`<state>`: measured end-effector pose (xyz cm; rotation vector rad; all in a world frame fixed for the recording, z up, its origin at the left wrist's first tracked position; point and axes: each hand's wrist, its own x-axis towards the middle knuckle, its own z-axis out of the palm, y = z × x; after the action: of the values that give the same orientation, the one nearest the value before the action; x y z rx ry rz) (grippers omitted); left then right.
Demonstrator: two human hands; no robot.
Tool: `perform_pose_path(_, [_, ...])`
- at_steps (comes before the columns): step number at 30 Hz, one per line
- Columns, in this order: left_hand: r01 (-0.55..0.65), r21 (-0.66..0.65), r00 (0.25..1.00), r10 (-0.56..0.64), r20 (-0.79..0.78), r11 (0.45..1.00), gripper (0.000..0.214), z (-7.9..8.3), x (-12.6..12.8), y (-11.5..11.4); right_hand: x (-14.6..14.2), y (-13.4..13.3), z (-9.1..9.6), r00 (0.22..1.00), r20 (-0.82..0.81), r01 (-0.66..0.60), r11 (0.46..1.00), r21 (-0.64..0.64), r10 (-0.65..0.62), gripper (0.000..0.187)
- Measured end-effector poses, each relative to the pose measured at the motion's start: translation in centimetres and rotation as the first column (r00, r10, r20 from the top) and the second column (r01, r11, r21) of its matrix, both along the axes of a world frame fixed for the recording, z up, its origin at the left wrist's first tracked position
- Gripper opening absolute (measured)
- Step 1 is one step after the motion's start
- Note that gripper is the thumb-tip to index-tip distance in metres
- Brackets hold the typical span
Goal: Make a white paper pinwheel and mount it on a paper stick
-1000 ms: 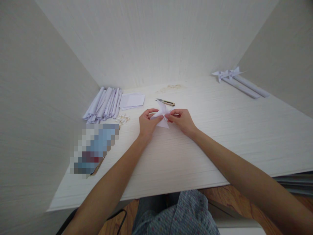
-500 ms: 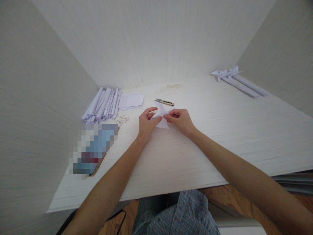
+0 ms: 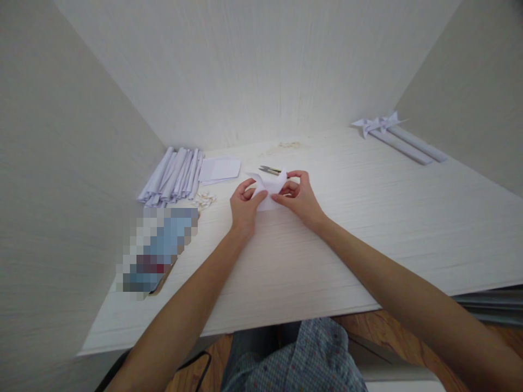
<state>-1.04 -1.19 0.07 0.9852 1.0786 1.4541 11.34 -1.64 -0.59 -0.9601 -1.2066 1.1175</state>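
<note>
Between my two hands is a white paper piece [image 3: 269,202], its upper corners curling up and its lower edge toward me. My left hand [image 3: 244,204] grips its left side, thumb in front and fingers behind. On the right side, my right hand [image 3: 299,197] pinches the same paper, the thumb near the middle and the index finger raised by the upper right corner. Just beyond the paper lies a pair of thread snips [image 3: 269,170], its handle partly covered by the paper and my right hand.
To the left are a pile of rolled paper sticks [image 3: 174,174], flat paper squares [image 3: 220,167], small pale bits [image 3: 204,200] and a blurred phone [image 3: 167,245]. Two paper pinwheels [image 3: 382,125] on sticks lie at the back right. Walls enclose the white table [image 3: 286,272] on three sides.
The paper has turned and its far corners now stand up on both sides. My right index finger has lifted and spread toward the upper right corner. The left hand has barely shifted.
</note>
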Motion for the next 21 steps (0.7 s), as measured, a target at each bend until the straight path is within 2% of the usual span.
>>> perform_pose_path(5, [-0.011,0.001,1.0,0.011,-0.019,1.0,0.043,-0.03,0.18,-0.12,0.05,-0.14,0.0,0.998,-0.017,-0.057,0.998,-0.02,0.056,0.051])
perform_pose_path(13, [-0.002,0.047,0.998,0.005,-0.066,0.999,0.037,0.06,0.61,-0.58,-0.21,-0.35,0.27,0.996,-0.089,0.027,0.997,-0.067,-0.033,0.05])
perform_pose_path(18, [0.017,0.048,0.992,-0.011,-0.129,0.999,0.024,-0.16,0.69,-0.57,-0.22,-0.44,0.35,0.996,-0.056,0.066,0.996,-0.067,-0.07,0.048])
perform_pose_path(21, [-0.002,0.057,0.987,0.012,-0.163,0.998,0.024,-0.14,0.82,-0.65,-0.18,-0.44,0.34,0.995,-0.04,0.087,0.994,-0.06,-0.09,0.047])
